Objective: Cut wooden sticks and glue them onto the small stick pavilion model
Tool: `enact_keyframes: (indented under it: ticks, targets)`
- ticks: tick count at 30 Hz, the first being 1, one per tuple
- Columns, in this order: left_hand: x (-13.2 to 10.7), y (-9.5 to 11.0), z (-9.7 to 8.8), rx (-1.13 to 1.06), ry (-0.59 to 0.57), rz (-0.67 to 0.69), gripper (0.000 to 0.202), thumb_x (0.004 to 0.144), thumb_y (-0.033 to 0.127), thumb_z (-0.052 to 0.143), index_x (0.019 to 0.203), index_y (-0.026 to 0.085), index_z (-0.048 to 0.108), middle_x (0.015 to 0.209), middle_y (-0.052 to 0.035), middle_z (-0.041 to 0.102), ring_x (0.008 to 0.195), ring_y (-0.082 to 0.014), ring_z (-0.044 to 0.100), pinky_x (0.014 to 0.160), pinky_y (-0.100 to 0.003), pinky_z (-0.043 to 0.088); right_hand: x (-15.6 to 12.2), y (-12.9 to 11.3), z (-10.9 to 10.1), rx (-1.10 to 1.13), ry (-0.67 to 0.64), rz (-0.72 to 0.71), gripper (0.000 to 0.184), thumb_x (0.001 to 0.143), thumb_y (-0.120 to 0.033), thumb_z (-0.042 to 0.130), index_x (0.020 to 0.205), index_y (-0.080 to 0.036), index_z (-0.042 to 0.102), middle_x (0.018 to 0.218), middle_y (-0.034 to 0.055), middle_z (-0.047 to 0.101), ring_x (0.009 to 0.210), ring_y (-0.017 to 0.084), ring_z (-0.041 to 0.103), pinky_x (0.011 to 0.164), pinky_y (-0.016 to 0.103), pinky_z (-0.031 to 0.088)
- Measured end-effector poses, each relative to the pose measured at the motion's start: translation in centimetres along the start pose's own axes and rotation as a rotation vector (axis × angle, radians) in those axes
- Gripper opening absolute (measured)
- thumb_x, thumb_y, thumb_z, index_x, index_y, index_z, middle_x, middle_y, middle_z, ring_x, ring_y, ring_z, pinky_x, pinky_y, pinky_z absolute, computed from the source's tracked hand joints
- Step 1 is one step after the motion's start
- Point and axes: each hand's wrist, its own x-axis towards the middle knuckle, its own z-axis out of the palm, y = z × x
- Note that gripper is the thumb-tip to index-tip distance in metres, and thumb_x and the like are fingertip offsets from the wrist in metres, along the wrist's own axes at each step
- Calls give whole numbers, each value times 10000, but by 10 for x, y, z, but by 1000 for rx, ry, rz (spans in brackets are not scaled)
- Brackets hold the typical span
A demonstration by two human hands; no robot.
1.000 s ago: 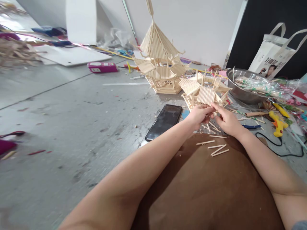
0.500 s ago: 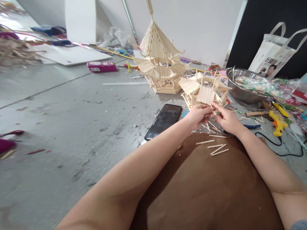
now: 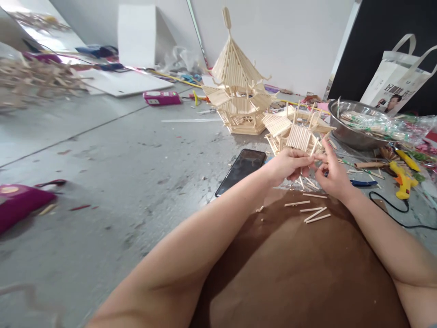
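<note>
My left hand [image 3: 291, 165] and my right hand [image 3: 332, 173] meet fingertip to fingertip in front of a half-built model of pale wooden sticks [image 3: 298, 136]. The left hand's thumb and fingers are pinched together. On the right hand, the index finger points up while the thumb and other fingers are drawn in close to the left fingertips. Whatever is between them is too small to make out. Several loose short sticks [image 3: 316, 214] lie on the brown cloth [image 3: 290, 273] below the hands, and more lie just under the fingers.
Behind stands a tall stick pagoda [image 3: 239, 98]. A black phone [image 3: 241, 171] lies left of my hands. To the right are a metal bowl [image 3: 355, 136] with wrapped sticks, a yellow glue gun [image 3: 404, 180] with its cord, and a white bag [image 3: 389, 84]. A purple device [image 3: 162, 98] lies further back.
The whole view has shifted, so the scene sits slightly further right. My right index finger has lifted from beside the roof panel and points up. The left hand keeps its pinch.
</note>
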Motion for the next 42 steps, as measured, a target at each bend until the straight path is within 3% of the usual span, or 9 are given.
enact_keyframes:
  ticks: [4,7,10,19,42]
  targets:
    - [-7,20,-28,245,229,-2,185,731,224,588,578,124,620,398,1,489,266,-7,262,343,-178,131,0,1,0,-32,-22,11,753,730,-149,450,1394,-215,100,1071,83,619,529,96,541,568,270,452]
    - [-7,22,-45,322,304,-98,214,725,213,587,538,116,626,359,-5,456,256,-9,235,353,-183,86,0,1,0,-103,-82,13,689,732,-158,445,1374,-210,199,973,48,656,518,94,532,568,262,439]
    - [-5,17,-50,323,337,-119,176,701,208,607,556,116,648,349,-2,448,254,-11,229,357,-182,75,0,2,0,-165,-112,-5,623,734,-167,444,1337,-212,294,917,25,671,539,101,539,597,262,439]
    - [3,11,-48,246,301,-81,165,741,191,571,618,124,658,357,5,465,246,-14,243,354,-182,71,-1,4,0,-209,-165,-64,506,752,-172,428,1258,-175,418,910,28,674,552,104,554,581,245,433]
    - [9,4,-57,-11,165,-101,204,765,254,557,648,126,664,416,-26,484,286,-22,286,335,-194,88,0,1,-2,-211,-157,-107,455,740,-119,401,1186,-160,482,877,26,680,599,113,580,577,241,421]
